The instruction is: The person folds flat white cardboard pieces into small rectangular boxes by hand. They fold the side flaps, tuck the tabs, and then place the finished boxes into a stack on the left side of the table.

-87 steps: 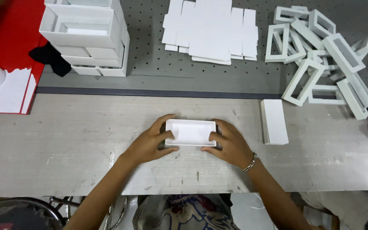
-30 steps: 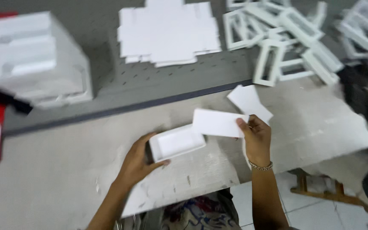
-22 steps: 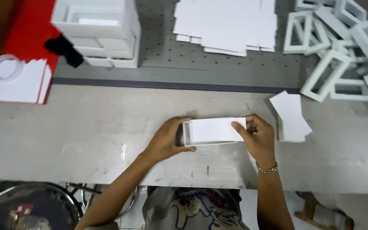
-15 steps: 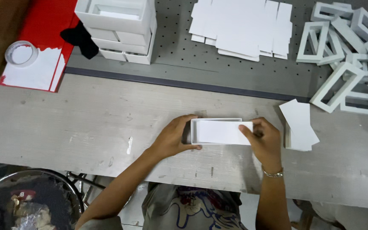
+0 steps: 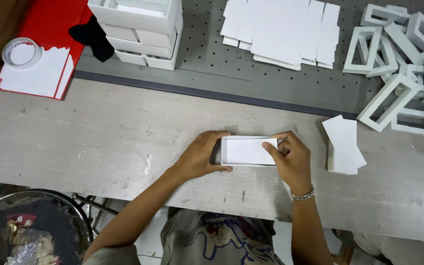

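Observation:
A small open white box (image 5: 246, 151) rests on the pale wooden bench (image 5: 99, 142), with a flat white card lying inside it. My left hand (image 5: 199, 157) grips the box's left end. My right hand (image 5: 290, 159), with a bead bracelet on the wrist, holds the right end, its fingertips pressing on the card's right edge. Just to the right lies a small stack of loose white cards (image 5: 344, 145).
Behind on the grey perforated board are stacked white boxes (image 5: 141, 27), flat white blanks (image 5: 283, 27) and several white rectangular frames (image 5: 401, 59). A red sheet (image 5: 50, 29) with a tape roll (image 5: 20, 51) sits far left. A bin (image 5: 25, 230) is below the bench.
My right hand took a white card from the stack at the right and laid it into the box. Both hands now hold the box ends on the bench.

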